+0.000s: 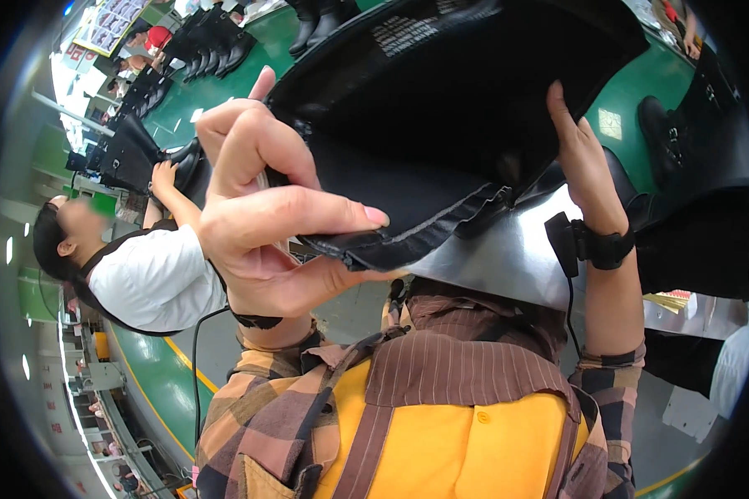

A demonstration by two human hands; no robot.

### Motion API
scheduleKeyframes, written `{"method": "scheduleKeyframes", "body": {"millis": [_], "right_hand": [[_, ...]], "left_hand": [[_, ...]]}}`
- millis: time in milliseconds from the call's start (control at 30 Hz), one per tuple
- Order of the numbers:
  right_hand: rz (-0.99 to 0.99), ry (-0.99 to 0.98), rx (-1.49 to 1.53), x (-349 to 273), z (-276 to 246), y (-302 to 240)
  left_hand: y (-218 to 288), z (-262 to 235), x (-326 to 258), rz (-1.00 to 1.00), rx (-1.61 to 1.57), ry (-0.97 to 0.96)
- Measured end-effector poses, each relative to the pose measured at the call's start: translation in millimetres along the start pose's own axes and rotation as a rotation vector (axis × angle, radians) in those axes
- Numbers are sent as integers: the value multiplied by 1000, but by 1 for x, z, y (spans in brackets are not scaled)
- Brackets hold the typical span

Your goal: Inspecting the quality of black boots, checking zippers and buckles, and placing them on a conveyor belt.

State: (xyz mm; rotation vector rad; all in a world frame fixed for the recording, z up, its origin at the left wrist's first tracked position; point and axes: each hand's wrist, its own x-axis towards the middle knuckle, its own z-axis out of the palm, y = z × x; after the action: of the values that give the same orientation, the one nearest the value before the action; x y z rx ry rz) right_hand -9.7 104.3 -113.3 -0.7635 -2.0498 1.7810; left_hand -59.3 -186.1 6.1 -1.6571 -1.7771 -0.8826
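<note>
Far left: seated co-worker in a white top [154,279], one hand on a black boot [129,154] standing on the green conveyor belt [162,374]. Above, a row of glossy black boots [212,41] beside a rectangular poster of small pictures [108,25], top left. Left hand [266,220] curled shut, thumb pressed flat against the ragged, stitched edge of the black boot shaft [441,108], soft, matte, broadly curved, held up at centre. Faint pale print near its upper rim. Right hand [587,166] with fingers extended, gripping the shaft's right side; black wristband [599,245] with cable. Below, brown striped collar, plaid sleeves, yellow apron [449,445]. Far right, another black boot [666,133].
</note>
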Motion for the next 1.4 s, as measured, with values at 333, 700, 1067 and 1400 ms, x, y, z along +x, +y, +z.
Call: {"method": "scheduleKeyframes", "body": {"millis": [333,700,1067,1400], "right_hand": [[-414,-207,125,-7,11,21],[-19,-229,-163,-55,10,96],[254,-562,112,-40,23,125],[-308,-566,481,-84,-26,-29]], "left_hand": [[4,83,37,-62,704,326],[-12,178,-66,-819,-505,311],[-22,199,-133,-1021,-943,-84],[-3,197,-122,-1143,-721,-139]]}}
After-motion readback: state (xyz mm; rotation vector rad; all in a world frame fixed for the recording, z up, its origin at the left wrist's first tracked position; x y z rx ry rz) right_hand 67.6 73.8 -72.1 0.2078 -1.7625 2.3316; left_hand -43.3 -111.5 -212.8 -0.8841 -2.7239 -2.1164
